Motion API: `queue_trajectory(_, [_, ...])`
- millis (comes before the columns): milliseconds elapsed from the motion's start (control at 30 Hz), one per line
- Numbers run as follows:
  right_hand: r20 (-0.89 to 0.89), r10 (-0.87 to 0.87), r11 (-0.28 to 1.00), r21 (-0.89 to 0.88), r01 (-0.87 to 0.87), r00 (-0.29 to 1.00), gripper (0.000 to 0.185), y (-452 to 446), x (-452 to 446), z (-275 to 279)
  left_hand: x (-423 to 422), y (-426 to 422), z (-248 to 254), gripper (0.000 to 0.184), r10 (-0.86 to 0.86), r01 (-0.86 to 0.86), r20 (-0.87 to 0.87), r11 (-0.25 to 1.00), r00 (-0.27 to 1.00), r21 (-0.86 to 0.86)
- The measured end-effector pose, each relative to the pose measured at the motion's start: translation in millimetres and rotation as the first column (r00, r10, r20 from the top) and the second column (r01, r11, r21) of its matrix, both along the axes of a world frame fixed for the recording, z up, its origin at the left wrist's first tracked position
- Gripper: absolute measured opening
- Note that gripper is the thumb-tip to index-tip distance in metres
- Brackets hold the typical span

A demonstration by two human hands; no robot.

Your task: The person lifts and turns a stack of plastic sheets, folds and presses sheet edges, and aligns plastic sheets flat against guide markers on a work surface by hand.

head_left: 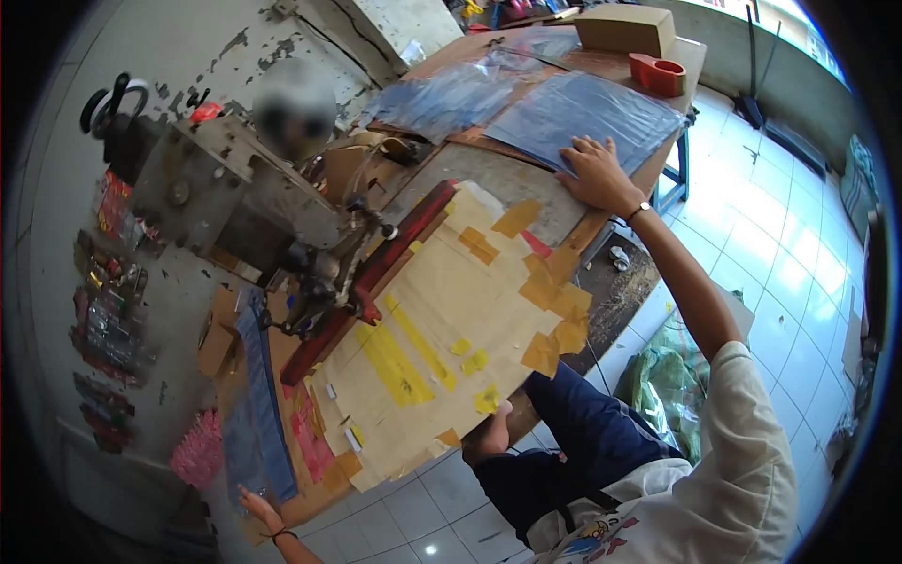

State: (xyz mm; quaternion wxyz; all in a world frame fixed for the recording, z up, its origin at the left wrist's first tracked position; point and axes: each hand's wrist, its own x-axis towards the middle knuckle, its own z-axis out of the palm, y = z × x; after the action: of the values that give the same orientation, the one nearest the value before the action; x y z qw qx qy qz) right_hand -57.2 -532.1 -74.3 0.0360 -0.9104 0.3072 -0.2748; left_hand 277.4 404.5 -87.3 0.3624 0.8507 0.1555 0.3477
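My right hand (598,174) lies on a stack of bluish clear plastic sheets (578,117) on the far right part of the table, its fingers stretched out and apart. At the lower left, my left hand (261,509) rests at the near end of another bluish plastic pile (258,414), fingers extended and touching its edge. Between my hands stands a machine with a long red bar (376,273). In front of the bar is a tan sheet-covered board (423,348), patched with yellow and brown tape.
More plastic sheets (442,99) lie at the back of the table, near a cardboard box (625,30) and a red tape dispenser (657,74). A grey machine housing (235,197) stands against the wall. Green bags (667,385) sit on the tiled floor beside my leg.
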Motion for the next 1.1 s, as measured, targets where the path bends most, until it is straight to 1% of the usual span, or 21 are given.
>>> queue_trajectory(33, [-0.007,-0.009,1.0,0.019,0.009,1.0,0.046,2.1,1.4,3.5,-6.7,-12.1,4.6,0.062,0.011,-0.008,0.086,1.0,0.996,-0.028])
queue_trajectory(133, [-0.075,0.031,0.985,0.17,-0.018,0.997,0.036,1.1,-1.0,30.6,-20.1,-80.8,31.1,0.048,-0.093,0.055,0.336,0.991,0.937,0.119])
queue_trajectory(200, [-0.081,0.084,0.966,0.251,-0.061,0.993,0.031,-20.7,1.6,36.5,-57.1,-171.9,65.8,0.034,-0.316,0.232,0.371,0.939,0.873,0.254])
queue_trajectory(233, [-0.084,0.113,0.954,0.289,-0.084,0.99,0.031,-33.0,3.9,40.4,-69.0,-215.3,77.6,0.032,-0.426,0.348,0.368,0.9,0.826,0.26])
queue_trajectory(267, [-0.038,0.186,0.96,0.221,-0.173,0.982,0.029,-50.0,3.8,40.7,-81.0,-257.8,88.6,0.029,-0.528,0.459,0.366,0.848,0.766,0.264])
queue_trajectory(300, [0.003,0.263,0.954,0.147,-0.26,0.965,0.028,-69.7,2.2,37.8,-103.5,-302.7,101.8,0.025,-0.688,0.571,0.289,0.719,0.666,0.397])
queue_trajectory(333, [0.04,0.341,0.937,0.069,-0.343,0.939,0.028,-77.9,1.9,37.1,-124.6,-344.7,110.0,0.021,-0.794,0.648,0.18,0.584,0.581,0.489])
queue_trajectory(367, [0.092,0.234,0.955,0.164,-0.246,0.968,0.024,-70.5,0.1,43.5,-153.4,-387.6,126.1,0.02,-0.857,0.74,-0.018,0.433,0.515,0.515])
queue_trajectory(400, [0.082,0.21,0.956,0.19,-0.222,0.974,0.023,-67.4,0.2,45.6,-171.1,-424.8,129.1,0.018,-0.923,0.798,-0.085,0.275,0.375,0.536])
queue_trajectory(433, [0.071,0.186,0.957,0.214,-0.197,0.98,0.022,-65.0,0.8,47.2,-182.4,-452.1,131.3,0.014,-0.924,0.836,-0.248,0.119,0.291,0.535])
queue_trajectory(467, [0.061,0.161,0.957,0.235,-0.171,0.985,0.021,-63.7,2.4,49.5,-195.5,-484.7,129.9,0.012,-0.957,0.839,-0.248,-0.006,0.153,0.544])
queue_trajectory(533, [-0.028,0.233,0.966,0.123,-0.228,0.972,0.019,-87.9,23.1,9.7,-215.3,-535.9,127.3,0.014,-0.929,0.862,-0.37,-0.202,-0.018,0.464])
queue_trajectory(567, [-0.073,0.262,0.964,0.057,-0.259,0.962,0.019,-99.7,32.3,5.4,-222.2,-561.6,123.2,0.014,-0.935,0.843,-0.337,-0.268,-0.111,0.467])
queue_trajectory(600, [-0.123,0.231,0.952,-0.174,-0.25,0.965,0.021,-82.2,27.4,11.2,-225.0,-588.4,118.6,0.015,-0.934,0.811,-0.297,-0.328,-0.2,0.485])
queue_trajectory(633, [-0.012,0.251,0.966,-0.053,-0.251,0.968,0.022,-77.2,25.7,8.5,-226.2,-612.9,114.2,0.015,-0.927,0.814,-0.286,-0.355,-0.243,0.459])
queue_trajectory(667, [-0.024,0.211,0.977,-0.035,-0.211,0.977,0.026,-57.5,15.5,26.4,-225.5,-637.1,109.5,0.016,-0.918,0.816,-0.276,-0.384,-0.286,0.432])
queue_trajectory(733, [-0.065,0.21,0.972,0.123,-0.201,0.976,0.028,-44.9,4.6,52.2,-223.7,-686.0,101.5,0.019,-0.897,0.795,-0.256,-0.439,-0.36,0.418])
queue_trajectory(800, [-0.165,0.167,0.963,0.239,-0.125,0.972,0.029,-40.5,3.8,75.0,-217.2,-735.7,83.5,0.028,-0.889,0.805,-0.331,-0.436,-0.317,0.402])
queue_trajectory(900, [-0.267,0.16,0.933,0.354,-0.058,0.95,0.032,-40.4,4.8,99.2,-207.4,-793.6,48.5,0.043,-0.952,0.787,-0.221,-0.3,-0.211,0.539])
queue_trajectory(1000, [-0.334,0.204,0.899,0.437,-0.041,0.92,0.035,-52.0,12.4,108.3,-192.3,-825.2,22.5,0.053,-0.955,0.829,-0.23,-0.279,-0.187,0.485])
queue_trajectory(1100, [-0.422,0.282,0.879,0.474,-0.056,0.862,0.041,-67.4,17.5,106.9,-178.8,-836.9,-1.9,0.054,-0.974,0.845,-0.158,-0.221,-0.164,0.486])
